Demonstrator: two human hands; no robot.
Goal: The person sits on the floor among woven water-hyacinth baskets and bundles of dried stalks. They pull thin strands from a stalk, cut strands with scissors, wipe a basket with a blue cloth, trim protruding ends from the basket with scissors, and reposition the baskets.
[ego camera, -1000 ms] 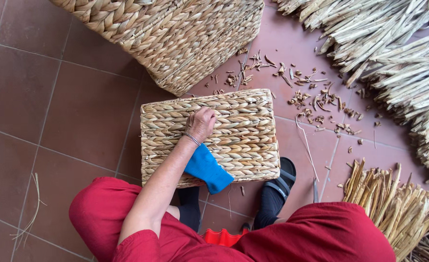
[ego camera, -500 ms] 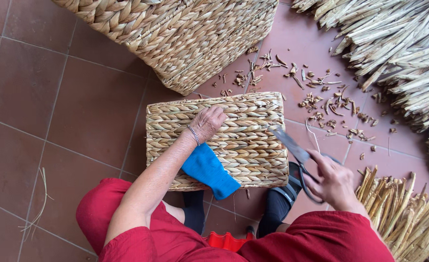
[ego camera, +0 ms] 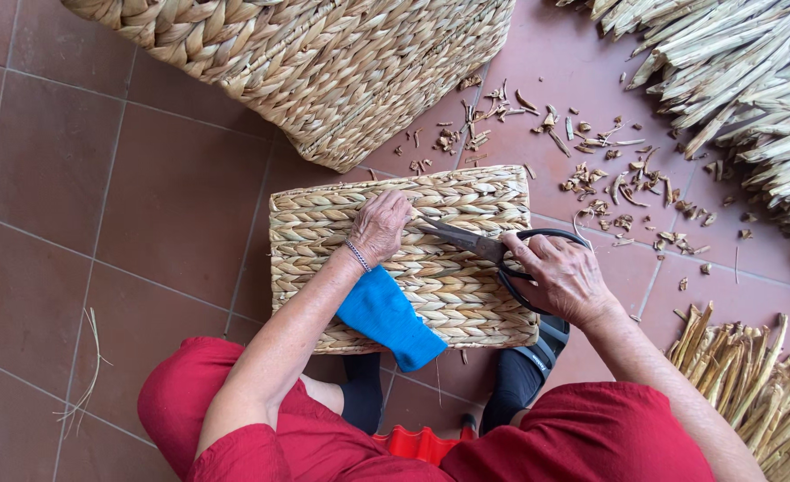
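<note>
Right hand (ego camera: 563,278), at centre right of the frame, is closed around the black loops of a pair of scissors (ego camera: 493,250), whose long axis runs from lower right up toward upper left. The blades are pointed at the left hand (ego camera: 379,225), which is pressed flat, fingers bent, on the top of a small woven basket (ego camera: 466,295) lying at mid-frame on the tiled floor (ego camera: 145,205). The blade tips are seen just beside the left fingers, over the basket's upper edge, so the spot being worked lies between the two hands, nearer the left. A blue cloth (ego camera: 388,319) is draped over the basket's lower edge under the left forearm. A larger basket (ego camera: 324,62) is stood above, with cut scraps (ego camera: 591,170) scattered at upper right.
</note>
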